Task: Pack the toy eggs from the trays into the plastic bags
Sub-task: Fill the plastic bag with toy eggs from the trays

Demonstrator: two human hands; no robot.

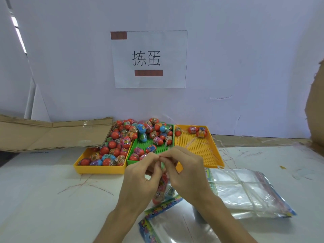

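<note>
My left hand (140, 176) and my right hand (185, 169) meet in front of the trays, fingertips pinching the top edge of a clear plastic bag (164, 188) that hangs between them with toy eggs inside. A left yellow tray (98, 170) is heaped with red and blue toy eggs (115, 146). The green tray (158, 144) in the middle holds several eggs at its back. A right yellow tray (198, 149) holds a few eggs (198, 131) at its far end.
A tied stack of empty plastic bags (249, 192) lies at the right. One loose bag (175, 225) lies near the front edge. Flattened cardboard (52, 134) leans at the back left; more cardboard (315, 111) stands at the right. A paper sign (149, 58) hangs on the wall.
</note>
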